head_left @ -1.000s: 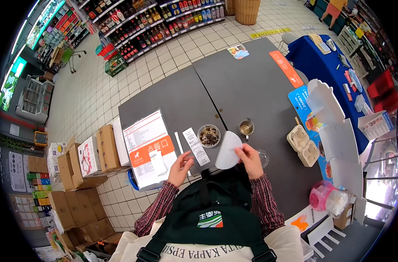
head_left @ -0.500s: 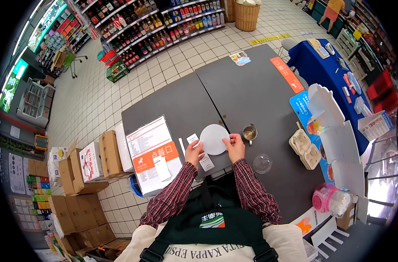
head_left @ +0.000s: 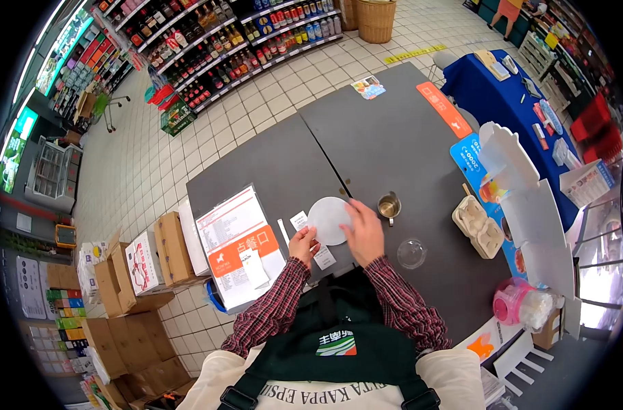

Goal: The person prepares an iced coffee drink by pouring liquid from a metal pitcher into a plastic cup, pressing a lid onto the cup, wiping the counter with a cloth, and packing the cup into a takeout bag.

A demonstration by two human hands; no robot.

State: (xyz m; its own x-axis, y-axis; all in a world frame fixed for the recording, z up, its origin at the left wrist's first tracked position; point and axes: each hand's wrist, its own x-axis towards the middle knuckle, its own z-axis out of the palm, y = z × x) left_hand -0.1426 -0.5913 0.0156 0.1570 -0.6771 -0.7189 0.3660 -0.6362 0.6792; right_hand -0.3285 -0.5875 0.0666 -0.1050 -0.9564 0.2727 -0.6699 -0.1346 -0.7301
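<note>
A round white disc [head_left: 329, 220] lies over the spot of the bowl, whose contents are hidden beneath it. My left hand [head_left: 302, 245] is at the disc's lower left edge, thumb and fingers pinched together; what is between them is too small to make out. At the disc's right edge is my right hand [head_left: 363, 231], its fingers spread and touching or just over the rim. A printed receipt [head_left: 324, 258] lies partly under the disc. To the right stand a small metal cup [head_left: 389, 205] and a clear round lid [head_left: 412, 253].
Printed menu sheets [head_left: 233, 219] lie at the table's left. On the right are a cardboard cup carrier [head_left: 477, 226], a white folded panel [head_left: 538, 219] and a pink container [head_left: 508, 301]. Cardboard boxes [head_left: 173, 244] stand left of the table. A person [head_left: 508, 10] is far off.
The white disc was tilted in my right hand, then laid flat over the bowl. My left hand moved in to its edge. My right hand's fingers have since spread from a pinch.
</note>
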